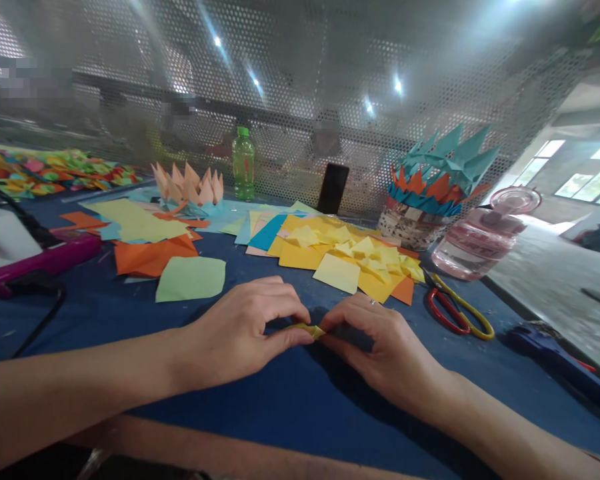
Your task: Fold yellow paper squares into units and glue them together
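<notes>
My left hand [240, 330] and my right hand [380, 343] meet over the blue table [290, 413], both pinching one small folded yellow paper piece [310, 329] between their fingertips. The fingers of both hands are closed on it, and most of the piece is hidden by them. Just beyond lies a heap of yellow paper squares and folded yellow pieces [350, 257]. A light green sheet [191, 279] lies to the left of the hands.
Red and yellow scissors [457, 310] lie right of the hands. Behind stand a paper-crown basket [425, 200], a pink jar [483, 240], a green bottle [243, 163], a dark phone [333, 189], orange sheets [153, 257] and a perforated metal screen [300, 87].
</notes>
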Action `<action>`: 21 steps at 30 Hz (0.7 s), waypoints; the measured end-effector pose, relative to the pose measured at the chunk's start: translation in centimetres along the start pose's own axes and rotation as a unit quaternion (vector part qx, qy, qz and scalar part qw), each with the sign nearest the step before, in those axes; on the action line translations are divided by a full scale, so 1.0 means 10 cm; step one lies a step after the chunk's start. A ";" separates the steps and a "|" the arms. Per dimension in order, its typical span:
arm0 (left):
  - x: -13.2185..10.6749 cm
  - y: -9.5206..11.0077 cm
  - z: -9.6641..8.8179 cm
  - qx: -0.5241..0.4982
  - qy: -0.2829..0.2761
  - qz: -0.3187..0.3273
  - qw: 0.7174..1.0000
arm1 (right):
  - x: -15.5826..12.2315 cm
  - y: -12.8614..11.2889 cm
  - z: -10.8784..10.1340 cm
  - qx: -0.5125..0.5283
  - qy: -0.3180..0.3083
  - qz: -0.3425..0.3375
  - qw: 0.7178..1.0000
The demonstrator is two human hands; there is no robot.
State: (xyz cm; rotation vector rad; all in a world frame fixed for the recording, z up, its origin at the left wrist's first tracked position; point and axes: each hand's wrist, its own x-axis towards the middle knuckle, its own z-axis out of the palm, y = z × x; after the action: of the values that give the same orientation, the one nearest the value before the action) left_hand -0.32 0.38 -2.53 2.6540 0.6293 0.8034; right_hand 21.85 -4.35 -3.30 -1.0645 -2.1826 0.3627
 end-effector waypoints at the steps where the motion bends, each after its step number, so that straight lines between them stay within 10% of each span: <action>1: 0.00 0.00 0.00 0.002 -0.001 -0.004 1.000 | 0.00 0.00 0.00 0.000 -0.002 0.000 1.000; 21: -0.02 -0.03 0.03 0.013 -0.011 -0.066 0.998 | -0.02 -0.01 0.01 0.001 -0.003 0.012 1.000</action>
State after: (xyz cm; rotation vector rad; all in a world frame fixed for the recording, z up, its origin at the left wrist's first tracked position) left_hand -0.40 0.51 -3.03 2.6095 0.8042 0.7323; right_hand 21.85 -4.58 -3.40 -1.0915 -2.1757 0.3784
